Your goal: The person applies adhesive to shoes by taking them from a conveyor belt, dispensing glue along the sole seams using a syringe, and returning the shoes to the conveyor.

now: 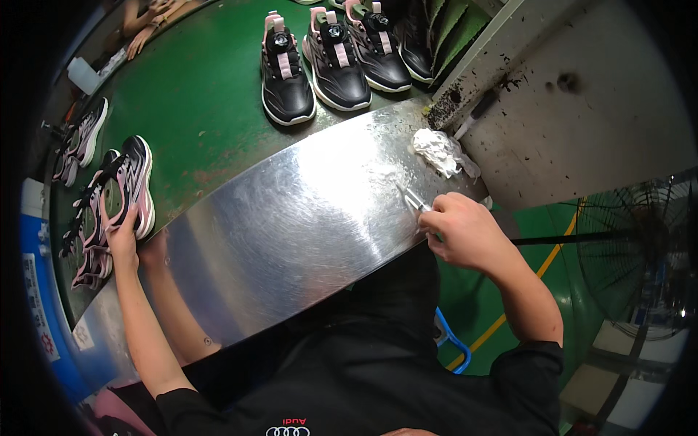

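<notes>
At the left, my left hand [123,236] is closed around the heel end of a black and pink sneaker [136,178] with a white sole, its toe pointing away from me. More sneakers [91,225] of the same colours stand close beside it. Over the right part of the shiny metal plate [262,240], my right hand [465,229] grips a slim pen-like tool [413,198]. Its pale, narrow tip points away and to the left; the rest is hidden in my fingers, so its exact kind is unclear. Crumpled white paper [440,152] lies just beyond this hand.
Several black sneakers [289,80] with dials stand on the green table [196,116] at the back. A stained grey panel [582,94] rises on the right, with a fan [640,254] below it. Another person's hands [149,25] show at the far left.
</notes>
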Demonstrator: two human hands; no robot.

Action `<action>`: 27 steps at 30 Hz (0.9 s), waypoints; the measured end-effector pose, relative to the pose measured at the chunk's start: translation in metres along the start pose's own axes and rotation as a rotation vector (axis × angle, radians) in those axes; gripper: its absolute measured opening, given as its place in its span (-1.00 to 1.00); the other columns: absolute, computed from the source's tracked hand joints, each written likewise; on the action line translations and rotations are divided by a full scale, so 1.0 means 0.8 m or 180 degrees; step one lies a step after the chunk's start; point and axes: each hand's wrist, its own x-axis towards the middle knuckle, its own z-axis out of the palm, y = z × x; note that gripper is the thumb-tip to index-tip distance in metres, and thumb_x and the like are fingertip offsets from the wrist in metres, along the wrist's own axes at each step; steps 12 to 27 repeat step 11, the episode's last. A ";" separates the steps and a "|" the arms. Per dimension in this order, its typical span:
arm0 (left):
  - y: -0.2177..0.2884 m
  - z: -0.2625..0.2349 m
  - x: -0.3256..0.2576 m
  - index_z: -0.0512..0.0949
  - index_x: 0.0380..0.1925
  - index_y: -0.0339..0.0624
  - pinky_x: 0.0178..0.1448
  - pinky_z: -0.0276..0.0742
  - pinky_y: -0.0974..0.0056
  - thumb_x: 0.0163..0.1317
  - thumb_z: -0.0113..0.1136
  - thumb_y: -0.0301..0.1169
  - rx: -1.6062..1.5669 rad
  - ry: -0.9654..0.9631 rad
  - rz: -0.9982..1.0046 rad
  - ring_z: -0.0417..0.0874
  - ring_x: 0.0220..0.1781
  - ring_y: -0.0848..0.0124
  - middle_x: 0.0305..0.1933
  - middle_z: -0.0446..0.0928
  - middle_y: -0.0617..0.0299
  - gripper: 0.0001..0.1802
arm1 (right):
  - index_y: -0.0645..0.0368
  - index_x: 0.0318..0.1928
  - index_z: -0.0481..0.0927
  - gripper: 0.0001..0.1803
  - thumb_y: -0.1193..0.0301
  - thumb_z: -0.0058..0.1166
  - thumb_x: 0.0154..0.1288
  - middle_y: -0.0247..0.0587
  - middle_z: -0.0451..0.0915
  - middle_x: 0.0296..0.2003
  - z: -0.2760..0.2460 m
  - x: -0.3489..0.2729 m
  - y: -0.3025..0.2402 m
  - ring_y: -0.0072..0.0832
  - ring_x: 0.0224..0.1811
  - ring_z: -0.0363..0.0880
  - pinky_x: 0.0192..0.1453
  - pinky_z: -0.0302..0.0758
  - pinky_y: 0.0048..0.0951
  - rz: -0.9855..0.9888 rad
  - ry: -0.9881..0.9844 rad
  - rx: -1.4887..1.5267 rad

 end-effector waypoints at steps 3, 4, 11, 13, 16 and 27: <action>0.021 0.000 0.002 0.31 0.20 -0.32 0.14 0.38 0.39 0.13 0.23 -0.58 0.0089 -0.0163 -0.0116 0.50 0.05 0.45 0.08 0.48 0.17 -0.40 | 0.08 -0.40 0.58 -0.88 0.41 0.15 -0.05 -0.22 0.49 -0.45 0.002 0.003 -0.001 -0.26 -0.28 0.51 -0.29 0.49 -0.30 -0.0033 0.0111 0.0653; 0.022 -0.012 0.001 0.35 0.16 -0.34 0.11 0.40 0.40 0.13 0.23 -0.57 0.0109 -0.0182 -0.0194 0.52 0.00 0.47 0.03 0.51 0.19 -0.45 | 0.08 -0.40 0.58 -0.88 0.41 0.15 -0.05 -0.22 0.49 -0.45 0.005 0.007 -0.001 -0.26 -0.28 0.51 -0.29 0.49 -0.30 -0.0043 0.0122 0.0669; 0.053 -0.024 -0.094 0.11 0.34 -0.23 0.44 0.09 0.23 0.10 0.25 -0.40 -0.0217 -0.0815 0.0440 0.33 0.32 0.19 0.28 0.32 0.00 -0.19 | 0.09 -0.27 0.62 -0.78 0.40 0.14 -0.02 -0.19 0.63 -0.28 0.004 0.016 0.015 -0.38 -0.23 0.61 -0.12 0.51 -0.37 0.0721 -0.0652 0.2013; 0.053 -0.024 -0.094 0.11 0.34 -0.23 0.44 0.09 0.23 0.10 0.25 -0.40 -0.0217 -0.0815 0.0440 0.33 0.32 0.19 0.28 0.32 0.00 -0.19 | 0.09 -0.27 0.62 -0.78 0.40 0.14 -0.02 -0.19 0.63 -0.28 0.004 0.016 0.015 -0.38 -0.23 0.61 -0.12 0.51 -0.37 0.0721 -0.0652 0.2013; 0.053 -0.024 -0.094 0.11 0.34 -0.23 0.44 0.09 0.23 0.10 0.25 -0.40 -0.0217 -0.0815 0.0440 0.33 0.32 0.19 0.28 0.32 0.00 -0.19 | 0.09 -0.27 0.62 -0.78 0.40 0.14 -0.02 -0.19 0.63 -0.28 0.004 0.016 0.015 -0.38 -0.23 0.61 -0.12 0.51 -0.37 0.0721 -0.0652 0.2013; 0.053 -0.024 -0.094 0.11 0.34 -0.23 0.44 0.09 0.23 0.10 0.25 -0.40 -0.0217 -0.0815 0.0440 0.33 0.32 0.19 0.28 0.32 0.00 -0.19 | 0.09 -0.27 0.62 -0.78 0.40 0.14 -0.02 -0.19 0.63 -0.28 0.004 0.016 0.015 -0.38 -0.23 0.61 -0.12 0.51 -0.37 0.0721 -0.0652 0.2013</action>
